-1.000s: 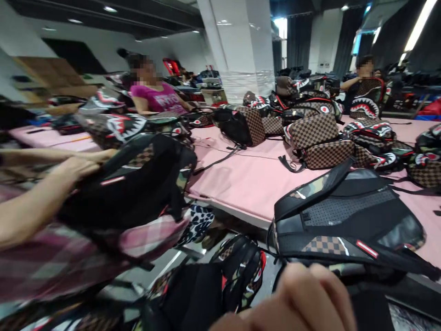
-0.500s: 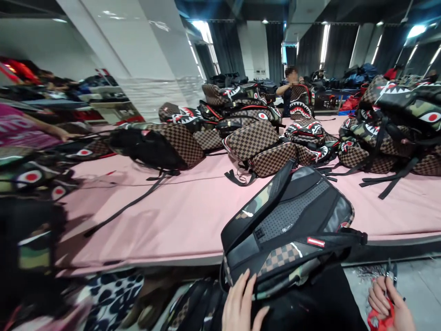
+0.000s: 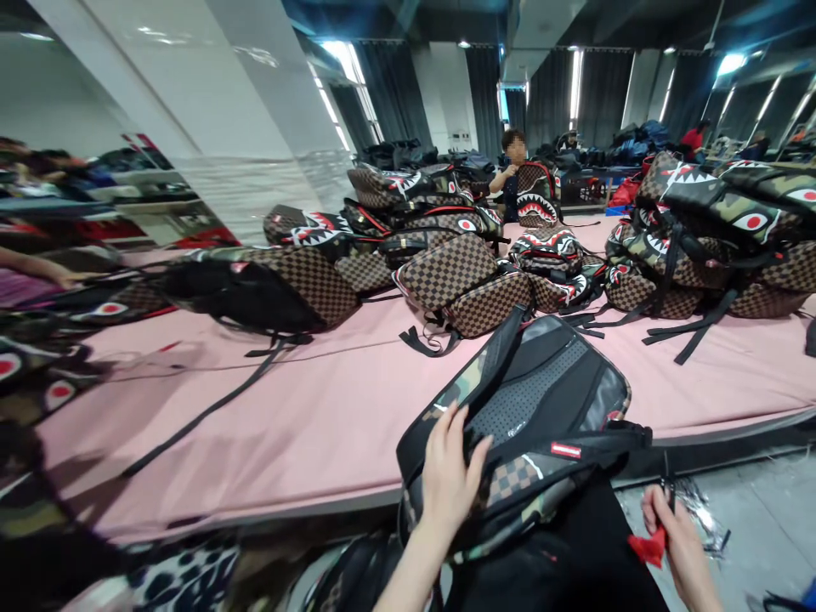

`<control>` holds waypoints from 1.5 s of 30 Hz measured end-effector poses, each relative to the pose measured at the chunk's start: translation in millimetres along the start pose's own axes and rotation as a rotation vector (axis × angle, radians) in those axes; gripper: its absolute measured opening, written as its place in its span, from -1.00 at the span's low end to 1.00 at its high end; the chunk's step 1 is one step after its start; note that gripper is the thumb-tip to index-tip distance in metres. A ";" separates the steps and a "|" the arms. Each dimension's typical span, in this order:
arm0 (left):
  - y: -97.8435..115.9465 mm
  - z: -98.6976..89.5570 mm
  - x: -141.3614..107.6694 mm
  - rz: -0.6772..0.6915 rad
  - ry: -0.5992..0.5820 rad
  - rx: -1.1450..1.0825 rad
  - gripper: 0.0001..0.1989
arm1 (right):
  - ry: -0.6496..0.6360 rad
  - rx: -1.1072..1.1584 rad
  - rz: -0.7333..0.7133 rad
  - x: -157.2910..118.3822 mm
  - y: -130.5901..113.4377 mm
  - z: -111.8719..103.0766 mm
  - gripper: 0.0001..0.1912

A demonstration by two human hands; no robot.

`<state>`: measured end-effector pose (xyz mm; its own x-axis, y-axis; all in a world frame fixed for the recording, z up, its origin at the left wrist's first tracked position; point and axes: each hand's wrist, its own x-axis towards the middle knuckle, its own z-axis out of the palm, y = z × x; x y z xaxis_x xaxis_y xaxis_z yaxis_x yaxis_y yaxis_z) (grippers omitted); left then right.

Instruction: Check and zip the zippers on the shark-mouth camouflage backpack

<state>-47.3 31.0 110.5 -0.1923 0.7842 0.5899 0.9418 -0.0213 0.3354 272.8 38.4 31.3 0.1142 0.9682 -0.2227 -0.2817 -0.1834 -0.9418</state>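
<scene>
A backpack (image 3: 535,399) with a black padded back, camouflage and brown check panels and a small red label lies back-up at the table's near edge. My left hand (image 3: 451,467) rests on its back panel beside the left shoulder strap (image 3: 494,357), with fingers and thumb apart. To the right of the bag, over the grey floor, my right hand (image 3: 672,527) is closed around a small pair of dark snips (image 3: 666,491), whose blades point up. A piece of red cloth (image 3: 648,546) hangs at that hand; how it is attached is hidden.
The pink-covered table (image 3: 306,408) carries several similar backpacks: a black-backed one (image 3: 255,289), a middle pile (image 3: 452,272) and a right pile (image 3: 714,229). A co-worker (image 3: 512,170) stands behind the table. Another person's arm (image 3: 38,268) reaches in from the left.
My left hand has moved up from the backpack's lower edge onto its back panel. My right hand has shifted left with the snips. The whole view has swung slightly right.
</scene>
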 end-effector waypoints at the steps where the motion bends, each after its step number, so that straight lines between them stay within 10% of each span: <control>1: -0.2 6.9 20.4 0.021 -0.007 0.037 -0.46 | -0.008 -0.073 0.002 -2.2 -1.5 2.4 -0.60; 8: -0.2 51.7 97.5 -0.095 -0.212 0.250 -0.35 | -0.099 -0.340 -0.090 -20.8 -0.9 6.3 -0.62; 15: -7.6 14.2 43.1 -0.019 -0.233 -0.034 -0.36 | -0.195 -0.576 -0.320 -25.6 -39.6 14.3 -0.69; 21: -14.5 -31.1 -12.7 -0.084 -0.227 -0.132 -0.33 | -0.460 -0.794 -0.691 -0.1 -81.6 97.8 -0.79; 29: -17.4 -37.5 -18.8 -0.149 -0.245 -0.176 -0.29 | -0.665 -1.025 -1.031 34.9 -81.7 190.1 -0.79; 39: -21.3 -29.6 -8.5 -0.186 -0.291 -0.209 -0.27 | -0.836 -1.144 -1.011 53.6 -84.2 200.7 -0.80; 45: -21.7 -28.9 -6.1 -0.205 -0.292 -0.225 -0.27 | -0.907 -0.885 -0.714 49.2 -81.9 210.6 -0.81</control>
<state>-74.5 8.8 120.9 -0.2523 0.9286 0.2720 0.8022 0.0435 0.5955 100.9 137.0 150.4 -0.7483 0.6073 0.2670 0.2821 0.6555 -0.7005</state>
